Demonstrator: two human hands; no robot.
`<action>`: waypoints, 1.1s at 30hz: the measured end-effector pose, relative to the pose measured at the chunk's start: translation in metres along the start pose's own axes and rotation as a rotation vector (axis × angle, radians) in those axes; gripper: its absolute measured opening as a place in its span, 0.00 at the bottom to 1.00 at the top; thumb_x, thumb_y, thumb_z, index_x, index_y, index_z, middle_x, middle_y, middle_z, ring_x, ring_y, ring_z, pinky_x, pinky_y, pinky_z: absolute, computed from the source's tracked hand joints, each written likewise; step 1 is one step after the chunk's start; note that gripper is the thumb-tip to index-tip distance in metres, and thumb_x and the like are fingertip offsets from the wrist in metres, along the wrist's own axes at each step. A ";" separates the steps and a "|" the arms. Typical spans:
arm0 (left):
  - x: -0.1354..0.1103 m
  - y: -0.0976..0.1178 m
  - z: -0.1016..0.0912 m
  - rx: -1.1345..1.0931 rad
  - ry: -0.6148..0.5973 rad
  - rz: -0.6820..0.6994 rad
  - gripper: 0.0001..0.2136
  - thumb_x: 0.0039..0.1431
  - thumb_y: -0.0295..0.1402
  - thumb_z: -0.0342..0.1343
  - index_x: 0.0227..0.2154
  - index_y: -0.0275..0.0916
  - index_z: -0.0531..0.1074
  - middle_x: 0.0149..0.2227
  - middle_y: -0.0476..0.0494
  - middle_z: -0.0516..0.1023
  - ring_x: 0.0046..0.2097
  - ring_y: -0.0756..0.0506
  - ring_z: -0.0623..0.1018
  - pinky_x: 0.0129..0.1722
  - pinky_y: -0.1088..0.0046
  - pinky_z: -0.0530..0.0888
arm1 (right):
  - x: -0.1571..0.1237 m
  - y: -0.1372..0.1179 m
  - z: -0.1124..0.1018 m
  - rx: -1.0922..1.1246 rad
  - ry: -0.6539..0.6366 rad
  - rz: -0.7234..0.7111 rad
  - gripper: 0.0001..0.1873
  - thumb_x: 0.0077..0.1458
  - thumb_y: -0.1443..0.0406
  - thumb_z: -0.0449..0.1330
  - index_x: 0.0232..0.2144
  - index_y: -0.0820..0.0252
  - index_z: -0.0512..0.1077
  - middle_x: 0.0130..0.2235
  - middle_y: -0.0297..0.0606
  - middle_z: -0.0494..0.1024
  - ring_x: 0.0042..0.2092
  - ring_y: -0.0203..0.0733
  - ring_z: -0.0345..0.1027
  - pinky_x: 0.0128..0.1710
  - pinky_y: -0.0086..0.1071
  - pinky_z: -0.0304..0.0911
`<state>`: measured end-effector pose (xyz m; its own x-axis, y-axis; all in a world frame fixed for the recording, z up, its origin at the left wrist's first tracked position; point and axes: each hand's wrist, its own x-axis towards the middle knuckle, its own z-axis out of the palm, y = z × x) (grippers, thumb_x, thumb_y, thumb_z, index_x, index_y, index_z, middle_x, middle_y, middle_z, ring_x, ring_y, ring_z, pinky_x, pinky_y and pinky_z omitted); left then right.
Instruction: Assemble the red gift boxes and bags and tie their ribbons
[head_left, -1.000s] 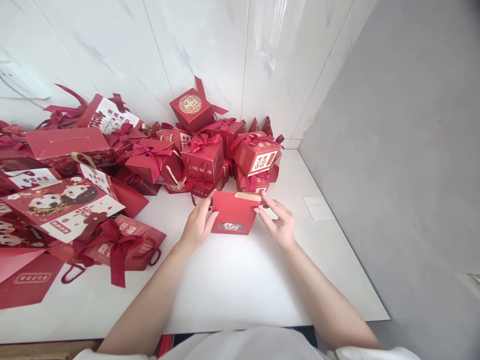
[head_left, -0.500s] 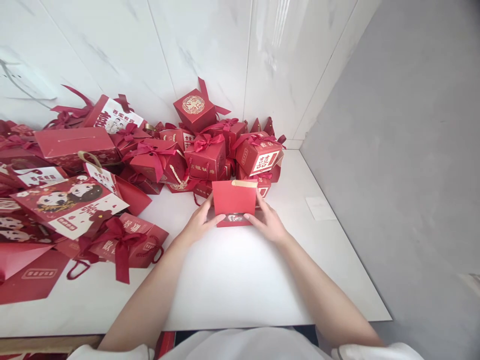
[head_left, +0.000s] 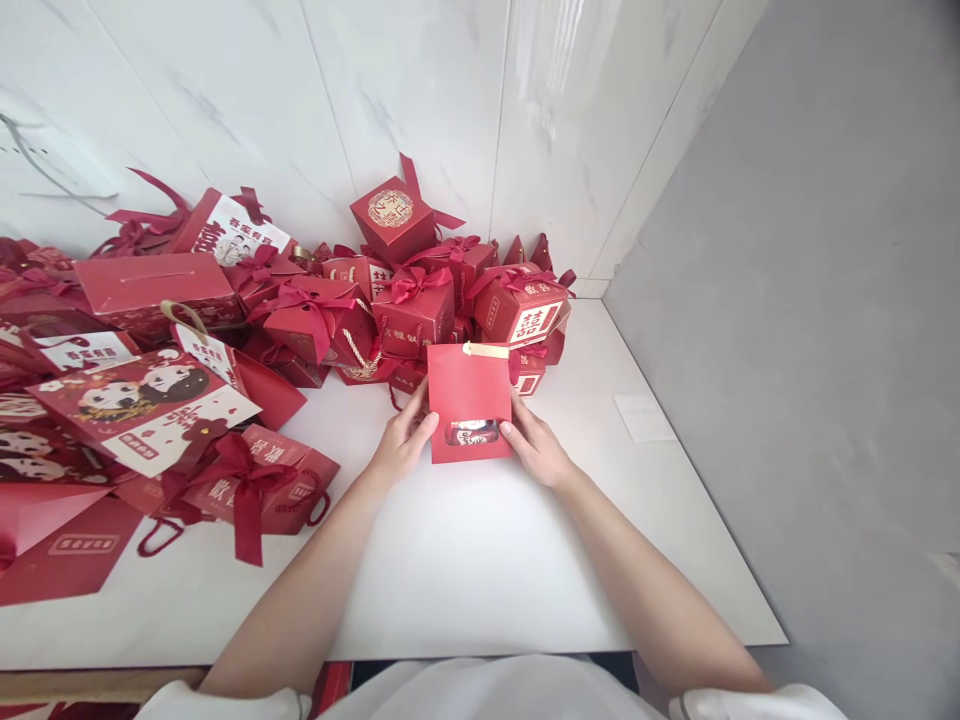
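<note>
A red paper gift box [head_left: 469,385] is held upright over the middle of the white table. Its plain red panel faces me, with a pale gold ribbon strip at the top edge. Low on the panel, a rounded opening shows a dark printed picture or something packed inside; I cannot tell which. My left hand [head_left: 403,437] grips the left side, thumb in front and fingers behind. On the right side my right hand [head_left: 538,440] does the same, its thumb at the panel's edge near the opening. The box's far side is hidden.
Several red gift boxes with bows [head_left: 412,315] are piled behind, against the marbled wall [head_left: 420,90]. More boxes [head_left: 161,400] spread over the left of the table [head_left: 480,570]. A white paper square [head_left: 643,417] lies at the right, near the table's edge and a grey surface.
The held box has tipped so more of its front panel and the opening show. My thumbs have slid outward from its lower front to the sides.
</note>
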<state>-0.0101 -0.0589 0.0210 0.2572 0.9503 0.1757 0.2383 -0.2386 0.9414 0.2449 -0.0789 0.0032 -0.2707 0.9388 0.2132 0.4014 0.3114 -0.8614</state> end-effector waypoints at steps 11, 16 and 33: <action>-0.005 0.001 0.010 0.014 0.023 0.119 0.31 0.68 0.48 0.44 0.69 0.37 0.53 0.67 0.37 0.62 0.68 0.37 0.62 0.66 0.62 0.62 | -0.008 -0.005 0.001 0.029 0.230 -0.230 0.39 0.62 0.52 0.56 0.69 0.53 0.49 0.45 0.39 0.80 0.43 0.45 0.76 0.46 0.40 0.73; -0.009 0.003 0.021 0.053 0.041 0.140 0.26 0.70 0.45 0.43 0.66 0.39 0.60 0.62 0.36 0.69 0.63 0.38 0.69 0.63 0.61 0.67 | -0.012 -0.011 0.008 0.103 0.328 -0.261 0.33 0.62 0.55 0.56 0.66 0.53 0.52 0.49 0.44 0.78 0.42 0.45 0.77 0.40 0.38 0.74; -0.017 0.008 0.032 -0.123 -0.097 0.121 0.35 0.64 0.56 0.44 0.67 0.42 0.56 0.66 0.35 0.63 0.66 0.32 0.63 0.64 0.48 0.63 | -0.016 -0.037 0.013 -0.102 0.153 -0.427 0.27 0.66 0.54 0.50 0.64 0.51 0.59 0.63 0.44 0.68 0.61 0.52 0.66 0.56 0.49 0.69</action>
<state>0.0174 -0.0838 0.0163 0.3673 0.8911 0.2664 0.0858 -0.3176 0.9443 0.2230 -0.1072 0.0258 -0.3014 0.7317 0.6113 0.3683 0.6808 -0.6332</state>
